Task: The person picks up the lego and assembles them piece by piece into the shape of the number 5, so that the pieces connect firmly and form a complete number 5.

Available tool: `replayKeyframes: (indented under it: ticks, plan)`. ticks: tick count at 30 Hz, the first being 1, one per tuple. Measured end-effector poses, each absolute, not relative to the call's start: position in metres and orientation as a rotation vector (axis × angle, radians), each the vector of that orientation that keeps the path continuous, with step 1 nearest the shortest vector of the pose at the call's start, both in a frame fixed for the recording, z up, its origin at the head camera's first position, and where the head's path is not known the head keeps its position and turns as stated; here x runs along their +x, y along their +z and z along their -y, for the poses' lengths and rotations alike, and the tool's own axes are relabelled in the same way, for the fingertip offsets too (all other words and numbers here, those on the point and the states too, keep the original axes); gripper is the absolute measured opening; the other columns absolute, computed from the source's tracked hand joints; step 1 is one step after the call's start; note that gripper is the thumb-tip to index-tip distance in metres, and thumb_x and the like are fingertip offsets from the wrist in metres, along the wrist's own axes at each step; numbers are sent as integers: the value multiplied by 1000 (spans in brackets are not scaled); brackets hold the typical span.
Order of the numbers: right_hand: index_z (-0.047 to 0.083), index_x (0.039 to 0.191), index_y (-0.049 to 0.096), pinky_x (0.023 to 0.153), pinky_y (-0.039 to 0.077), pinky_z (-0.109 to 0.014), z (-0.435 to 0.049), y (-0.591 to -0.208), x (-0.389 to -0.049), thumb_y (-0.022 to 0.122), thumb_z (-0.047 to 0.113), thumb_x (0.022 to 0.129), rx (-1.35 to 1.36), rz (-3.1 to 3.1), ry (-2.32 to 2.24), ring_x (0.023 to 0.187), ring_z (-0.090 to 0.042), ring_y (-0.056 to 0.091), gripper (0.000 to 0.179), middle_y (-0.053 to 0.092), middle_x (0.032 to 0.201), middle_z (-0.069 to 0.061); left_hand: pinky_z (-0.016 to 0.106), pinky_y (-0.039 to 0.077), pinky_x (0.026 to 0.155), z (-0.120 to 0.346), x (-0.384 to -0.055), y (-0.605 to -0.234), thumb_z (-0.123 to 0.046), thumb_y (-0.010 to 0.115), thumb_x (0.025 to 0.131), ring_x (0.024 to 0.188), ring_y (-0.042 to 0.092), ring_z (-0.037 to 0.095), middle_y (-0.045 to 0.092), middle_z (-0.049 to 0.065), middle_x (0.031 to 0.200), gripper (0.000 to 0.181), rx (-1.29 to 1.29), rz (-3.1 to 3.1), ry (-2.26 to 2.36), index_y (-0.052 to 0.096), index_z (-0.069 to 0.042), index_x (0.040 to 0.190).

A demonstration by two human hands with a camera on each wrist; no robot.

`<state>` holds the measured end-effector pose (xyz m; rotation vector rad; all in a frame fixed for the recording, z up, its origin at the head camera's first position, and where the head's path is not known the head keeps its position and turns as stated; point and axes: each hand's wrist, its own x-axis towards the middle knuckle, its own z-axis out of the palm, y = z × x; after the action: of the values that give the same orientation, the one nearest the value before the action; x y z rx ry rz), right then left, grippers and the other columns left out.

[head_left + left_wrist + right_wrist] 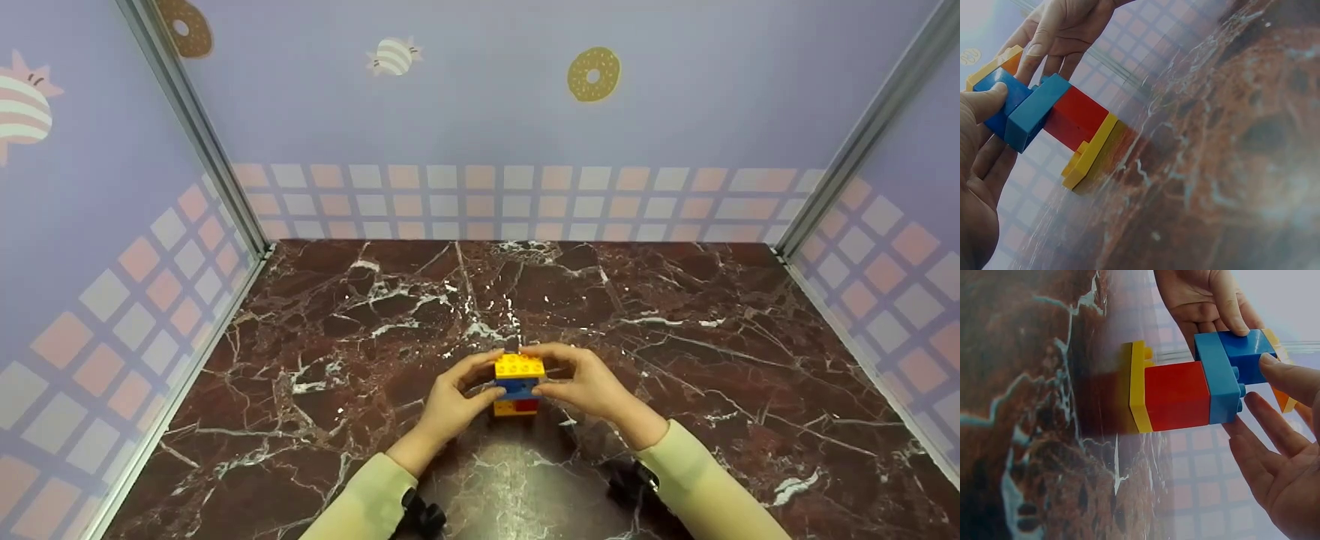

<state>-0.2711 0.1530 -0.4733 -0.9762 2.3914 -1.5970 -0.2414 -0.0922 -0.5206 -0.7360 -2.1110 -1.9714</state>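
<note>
A small tower of toy building bricks stands on the table between both hands. At its foot lies a flat yellow brick [1137, 394], which carries a red brick [1176, 396]. Above that is a light blue brick [1216, 382] with some studs exposed, then a dark blue brick [1248, 354]. A yellow brick [519, 366] with an orange side tops the tower. My left hand [454, 397] pinches the dark blue brick from the left, thumb on its near face. From the right, my right hand [589, 382] pinches the same brick, its thumb pressing that face.
The table [337, 322] is dark red marble with white veins. Behind it rises a lilac wall [480, 112] with printed sweets and checks, and similar panels flank both sides. Black wrist straps [424, 517] sit at the sleeves.
</note>
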Motion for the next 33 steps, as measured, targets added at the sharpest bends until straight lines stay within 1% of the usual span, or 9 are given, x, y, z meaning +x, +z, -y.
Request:
replayKeyframes:
  ticks: [6, 9, 13, 16, 20, 23, 29, 33]
  plan:
    - [-1, 137, 62, 99, 58, -48, -154, -475, -272, 78, -3, 85, -989, -2366, -1602, 116, -43, 66, 54, 64, 137, -22, 44, 58, 101, 93, -240, -519, -3, 78, 89, 123, 67, 17, 63, 19, 142, 53, -732, 2122, -1991, 61, -4, 139]
    - [0, 137, 62, 100, 58, -49, -153, -476, -272, 79, -6, 84, -1003, -2376, -1592, 117, -43, 66, 57, 64, 138, -22, 43, 58, 101, 93, -240, -519, -1, 78, 88, 123, 67, 20, 65, 18, 140, 54, -727, 2127, -1987, 60, -4, 139]
    - [3, 139, 61, 100, 59, -46, -153, -478, -273, 77, -9, 82, -1034, -2417, -1556, 118, -41, 66, 60, 63, 139, -20, 41, 59, 99, 92, -241, -519, -1, 78, 89, 123, 67, 22, 66, 18, 137, 54, -713, 2130, -1975, 60, -5, 140]
    - [5, 141, 60, 100, 59, -44, -152, -480, -275, 76, -11, 82, -1051, -2436, -1534, 118, -41, 67, 63, 64, 139, -20, 41, 59, 99, 91, -241, -520, -2, 78, 89, 122, 68, 26, 67, 20, 135, 54, -710, 2122, -1960, 60, -3, 140]
    - [6, 143, 58, 98, 60, -46, -152, -481, -277, 74, -13, 82, -1035, -2426, -1533, 116, -44, 67, 66, 64, 136, -22, 45, 59, 98, 90, -243, -522, -4, 77, 90, 120, 68, 34, 68, 22, 134, 55, -704, 2116, -1921, 58, -2, 141]
    - [6, 144, 56, 96, 61, -47, -152, -481, -278, 72, -14, 83, -1017, -2414, -1536, 114, -45, 69, 66, 64, 135, -24, 45, 59, 100, 89, -243, -523, -5, 76, 91, 119, 68, 37, 68, 22, 134, 56, -678, 2129, -1893, 57, -3, 143]
    - [7, 147, 53, 94, 62, -43, -152, -482, -280, 72, -12, 85, -1003, -2419, -1554, 111, -40, 71, 68, 63, 135, -23, 42, 58, 102, 86, -245, -523, -7, 75, 92, 119, 68, 36, 69, 21, 130, 58, -599, 2145, -1897, 55, -4, 147]
    - [12, 146, 54, 93, 62, -43, -151, -483, -281, 72, -11, 86, -993, -2424, -1565, 110, -38, 72, 66, 64, 135, -21, 42, 58, 102, 85, -247, -524, -7, 74, 93, 120, 67, 34, 69, 21, 132, 58, -543, 2145, -1893, 53, -1, 147]
